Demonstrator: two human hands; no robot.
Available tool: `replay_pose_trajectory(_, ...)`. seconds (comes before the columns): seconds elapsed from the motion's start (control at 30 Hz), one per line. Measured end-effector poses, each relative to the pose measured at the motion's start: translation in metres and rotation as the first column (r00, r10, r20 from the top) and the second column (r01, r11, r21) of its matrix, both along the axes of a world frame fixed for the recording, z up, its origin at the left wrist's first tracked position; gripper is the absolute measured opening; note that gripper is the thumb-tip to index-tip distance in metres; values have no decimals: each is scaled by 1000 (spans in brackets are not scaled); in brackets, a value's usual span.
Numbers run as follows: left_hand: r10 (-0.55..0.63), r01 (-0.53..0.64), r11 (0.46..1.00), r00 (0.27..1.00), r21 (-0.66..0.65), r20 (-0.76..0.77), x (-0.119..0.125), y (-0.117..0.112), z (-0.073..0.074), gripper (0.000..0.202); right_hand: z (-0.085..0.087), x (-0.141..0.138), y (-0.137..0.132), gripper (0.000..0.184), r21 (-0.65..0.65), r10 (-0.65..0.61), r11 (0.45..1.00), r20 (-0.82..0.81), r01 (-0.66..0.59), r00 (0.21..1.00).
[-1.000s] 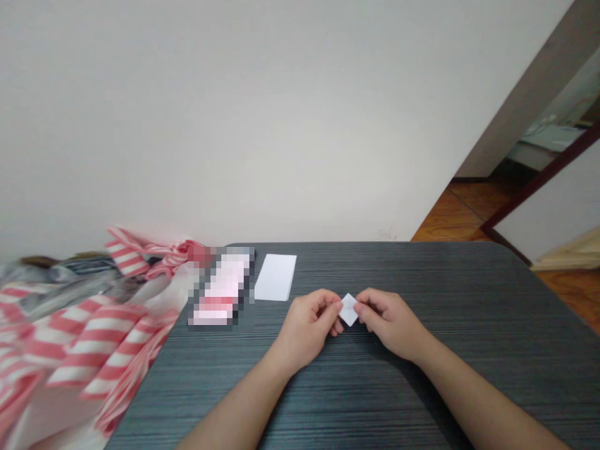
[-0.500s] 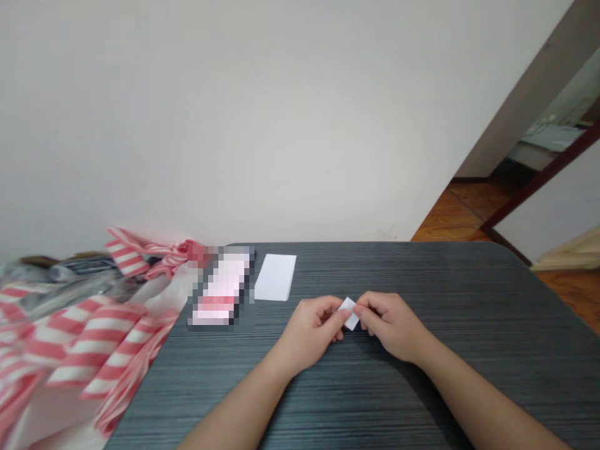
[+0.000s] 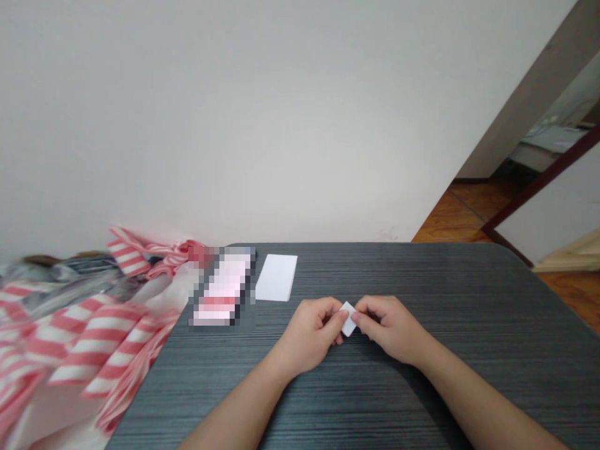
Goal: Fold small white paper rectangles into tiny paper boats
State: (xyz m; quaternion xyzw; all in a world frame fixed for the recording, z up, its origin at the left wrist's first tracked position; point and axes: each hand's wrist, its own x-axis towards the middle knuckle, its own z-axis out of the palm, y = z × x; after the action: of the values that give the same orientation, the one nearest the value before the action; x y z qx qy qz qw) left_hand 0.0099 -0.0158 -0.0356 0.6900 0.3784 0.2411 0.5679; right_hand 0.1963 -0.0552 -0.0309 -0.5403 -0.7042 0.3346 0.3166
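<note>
A small folded piece of white paper [image 3: 347,319] is held up between my two hands, just above the dark table. Thumb and fingers of my left hand [image 3: 313,331] pinch its left side. On its right side, the thumb and forefinger of my right hand [image 3: 391,328] grip it too. Part of the paper is covered by the fingertips, so its folds are hard to make out. Up and to the left of my left hand lies a stack of white paper sheets [image 3: 276,278] on the table.
A pixelated phone-like slab [image 3: 222,287] lies left of the paper stack on the dark wood-grain table [image 3: 445,275]. Red-and-white striped cloth [image 3: 98,337] is heaped beyond the table's left edge. A white wall [image 3: 290,125] rises behind; wooden floor [image 3: 459,206] shows at right.
My right hand has shifted slightly left and down, closer to my left hand. The small paper between them has turned a little and looks narrower. The stack lies as before.
</note>
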Motion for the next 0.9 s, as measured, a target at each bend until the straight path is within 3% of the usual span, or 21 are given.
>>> replay_pose_trajectory(0.43, -19, 19, 1000, 1000, 17, 14, 0, 0, 0, 29, 1, 2, -1, 28, -17, 86, 996, 28, -85, 996)
replay_pose_trajectory(0.67, -15, 15, 999, 1000, 31, -3, -1, 1, 3, 30, 0, -1, -2, 26, -72, 54, 996, 5, -54, 999)
replay_pose_trajectory(0.9, 9, -6, 999, 998, -53, 59, 2, 0, -2, 26, 2, 2, -1, 29, -71, 21, 997, -31, -23, 999)
